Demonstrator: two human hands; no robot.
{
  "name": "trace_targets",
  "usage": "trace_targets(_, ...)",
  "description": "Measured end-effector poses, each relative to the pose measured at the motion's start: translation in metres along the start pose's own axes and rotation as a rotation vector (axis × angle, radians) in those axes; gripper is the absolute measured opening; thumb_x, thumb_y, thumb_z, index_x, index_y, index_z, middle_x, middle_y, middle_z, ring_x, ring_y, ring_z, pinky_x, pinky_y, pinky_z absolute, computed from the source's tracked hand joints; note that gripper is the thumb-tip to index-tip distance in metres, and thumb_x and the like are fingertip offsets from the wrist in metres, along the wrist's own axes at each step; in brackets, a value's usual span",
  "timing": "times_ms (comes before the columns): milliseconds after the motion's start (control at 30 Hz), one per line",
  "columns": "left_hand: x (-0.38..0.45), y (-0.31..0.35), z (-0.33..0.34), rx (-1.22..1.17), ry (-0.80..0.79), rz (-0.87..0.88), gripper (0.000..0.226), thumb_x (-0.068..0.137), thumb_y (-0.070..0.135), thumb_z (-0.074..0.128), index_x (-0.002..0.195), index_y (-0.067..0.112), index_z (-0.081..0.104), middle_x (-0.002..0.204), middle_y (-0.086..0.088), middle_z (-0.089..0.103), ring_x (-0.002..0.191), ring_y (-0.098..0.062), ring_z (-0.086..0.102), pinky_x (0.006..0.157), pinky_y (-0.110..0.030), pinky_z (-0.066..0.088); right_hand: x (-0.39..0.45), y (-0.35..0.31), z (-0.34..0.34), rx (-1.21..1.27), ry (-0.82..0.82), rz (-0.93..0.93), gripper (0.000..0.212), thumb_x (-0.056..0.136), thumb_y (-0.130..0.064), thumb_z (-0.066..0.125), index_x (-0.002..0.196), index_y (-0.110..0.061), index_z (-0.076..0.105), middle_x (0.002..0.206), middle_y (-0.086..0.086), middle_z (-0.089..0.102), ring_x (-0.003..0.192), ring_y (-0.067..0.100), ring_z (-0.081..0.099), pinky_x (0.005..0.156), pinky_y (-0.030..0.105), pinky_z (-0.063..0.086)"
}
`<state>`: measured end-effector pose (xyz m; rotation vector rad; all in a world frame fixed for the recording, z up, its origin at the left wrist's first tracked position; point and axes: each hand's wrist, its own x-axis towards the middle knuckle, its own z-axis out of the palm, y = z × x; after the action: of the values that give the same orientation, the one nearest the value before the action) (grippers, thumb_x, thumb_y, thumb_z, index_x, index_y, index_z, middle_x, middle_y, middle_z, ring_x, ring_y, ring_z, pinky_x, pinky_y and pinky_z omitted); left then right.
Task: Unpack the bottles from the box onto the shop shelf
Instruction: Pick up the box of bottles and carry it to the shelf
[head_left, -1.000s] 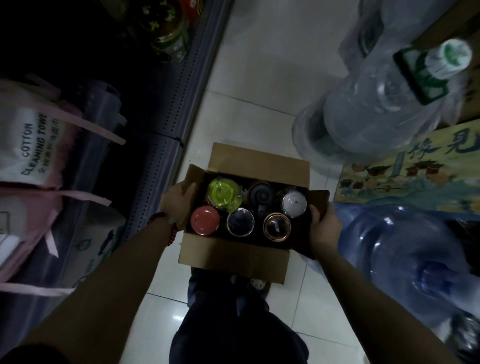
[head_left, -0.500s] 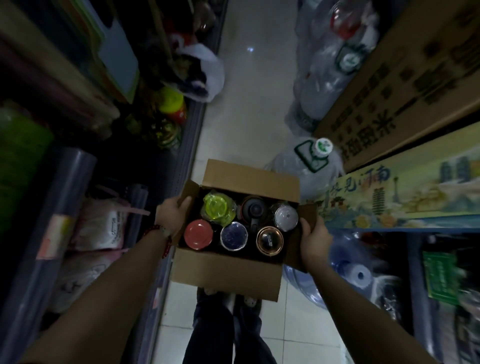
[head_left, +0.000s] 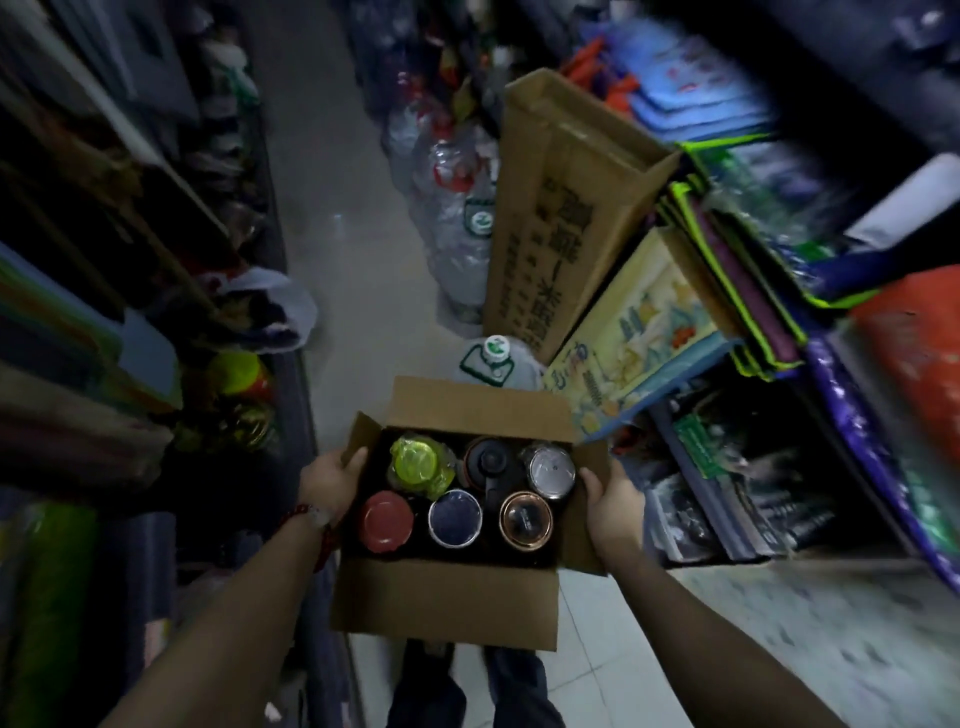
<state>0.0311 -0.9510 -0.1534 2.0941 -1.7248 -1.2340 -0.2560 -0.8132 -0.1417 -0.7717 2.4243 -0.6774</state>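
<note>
Both forearms reach forward and down, held level with each other, carrying an open cardboard box (head_left: 447, 597) off the floor between them in a narrow shop aisle. Left hand (head_left: 328, 480) grips the box's left side, thumb hooked over the left flap, fingers out of sight beneath; a red bead bracelet (head_left: 311, 519) sits on that wrist. Right hand (head_left: 613, 506) clasps the right side, thumb laid along the right flap, fingers curled under and hidden. All four flaps stand open. Six bottles upright inside, two rows of three, tops showing: far row has a yellow-green lid (head_left: 414, 462) at left, a black lid (head_left: 491, 462) in the middle, a silver lid (head_left: 551, 470) at right; near row has a red lid (head_left: 387, 521), a dark blue lid (head_left: 454, 517) and a copper-rimmed lid (head_left: 525, 519). A large water jug (head_left: 493, 358) stands on the tiled floor just beyond the box's far flap. A tall carton (head_left: 561, 208) leans at far right. Shelves (head_left: 779, 493) of blurred goods line both sides.
</note>
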Motion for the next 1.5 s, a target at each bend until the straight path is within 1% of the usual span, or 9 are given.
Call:
trace_targets(200, -0.017, 0.056, 0.013, 0.150, -0.107, 0.105, 0.046, 0.096, 0.036, 0.048, 0.121, 0.000, 0.059, 0.121, -0.024, 0.062, 0.114, -0.040, 0.056, 0.096, -0.040, 0.043, -0.037, 0.035, -0.046, 0.104, 0.091, 0.191, 0.040, 0.096, -0.030, 0.053, 0.127, -0.005, 0.053, 0.114, 0.024, 0.065, 0.106, 0.042, 0.060, 0.082, 0.042, 0.048)
trace_targets(333, -0.036, 0.096, 0.040, 0.190, -0.195, 0.226, 0.038, 0.096, 0.029, 0.050, 0.104, -0.005, 0.064, 0.106, -0.027, 0.066, 0.102, -0.040, 0.061, 0.085, -0.038, 0.044, -0.062, 0.067, -0.077, 0.164, 0.192, 0.313, 0.041, 0.096, -0.027, 0.053, 0.130, -0.004, 0.050, 0.116, 0.023, 0.065, 0.108, 0.042, 0.060, 0.085, 0.042, 0.048)
trace_targets(533, -0.067, 0.144, 0.097, 0.293, -0.340, 0.375, 0.042, 0.094, 0.035, 0.050, 0.105, -0.002, 0.066, 0.106, -0.024, 0.068, 0.104, -0.038, 0.062, 0.092, -0.046, 0.048, -0.097, 0.122, -0.119, 0.264, 0.315, 0.474, 0.039, 0.097, -0.024, 0.052, 0.131, -0.005, 0.050, 0.115, 0.026, 0.064, 0.109, 0.044, 0.058, 0.085, 0.043, 0.045)
trace_targets(633, -0.091, 0.167, 0.126, 0.367, -0.404, 0.456, 0.043, 0.096, 0.034, 0.049, 0.099, -0.005, 0.066, 0.097, -0.019, 0.067, 0.098, -0.034, 0.062, 0.084, -0.036, 0.047, -0.116, 0.147, -0.134, 0.309, 0.382, 0.567, 0.042, 0.097, -0.024, 0.053, 0.133, -0.004, 0.048, 0.121, 0.026, 0.062, 0.114, 0.043, 0.055, 0.091, 0.044, 0.044)
trace_targets(767, -0.110, 0.194, 0.164, 0.507, -0.511, 0.581, 0.037, 0.097, 0.035, 0.045, 0.085, 0.004, 0.062, 0.084, -0.014, 0.061, 0.084, -0.031, 0.059, 0.073, -0.035, 0.044, -0.141, 0.175, -0.144, 0.378, 0.483, 0.679, 0.041, 0.096, -0.021, 0.053, 0.132, -0.002, 0.050, 0.121, 0.027, 0.062, 0.114, 0.043, 0.056, 0.092, 0.042, 0.043)
trace_targets(967, -0.124, 0.227, 0.224, 0.665, -0.658, 0.715, 0.043, 0.096, 0.038, 0.046, 0.086, -0.001, 0.062, 0.095, -0.023, 0.067, 0.093, -0.038, 0.062, 0.079, -0.041, 0.048, -0.176, 0.198, -0.140, 0.556, 0.634, 0.893, 0.038, 0.097, -0.021, 0.052, 0.133, -0.007, 0.052, 0.120, 0.025, 0.063, 0.114, 0.041, 0.057, 0.092, 0.039, 0.043)
trace_targets(1100, -0.137, 0.249, 0.257, 0.823, -0.722, 0.812, 0.050, 0.097, 0.042, 0.041, 0.102, -0.001, 0.064, 0.103, -0.020, 0.066, 0.098, -0.036, 0.061, 0.083, -0.039, 0.048, -0.196, 0.199, -0.130, 0.611, 0.761, 1.014, 0.032, 0.096, -0.021, 0.054, 0.124, -0.006, 0.056, 0.115, 0.024, 0.065, 0.109, 0.041, 0.059, 0.086, 0.038, 0.044)
trace_targets(1267, -0.157, 0.264, 0.289, 0.881, -0.856, 0.993, 0.042, 0.096, 0.035, 0.047, 0.099, -0.001, 0.068, 0.102, -0.022, 0.068, 0.097, -0.037, 0.063, 0.078, -0.035, 0.046, -0.225, 0.187, -0.101, 0.617, 0.923, 1.178, 0.032, 0.096, -0.023, 0.054, 0.121, -0.003, 0.055, 0.115, 0.022, 0.065, 0.109, 0.041, 0.058, 0.088, 0.040, 0.044)
trace_targets(1500, -0.192, 0.259, 0.316, 0.989, -1.059, 1.193, 0.037, 0.096, 0.032, 0.048, 0.103, 0.003, 0.070, 0.104, -0.022, 0.069, 0.100, -0.038, 0.063, 0.089, -0.043, 0.049, -0.276, 0.159, -0.055, 0.686, 1.131, 1.363, 0.031, 0.094, -0.023, 0.057, 0.117, -0.002, 0.059, 0.112, 0.019, 0.067, 0.104, 0.038, 0.061, 0.086, 0.039, 0.046)
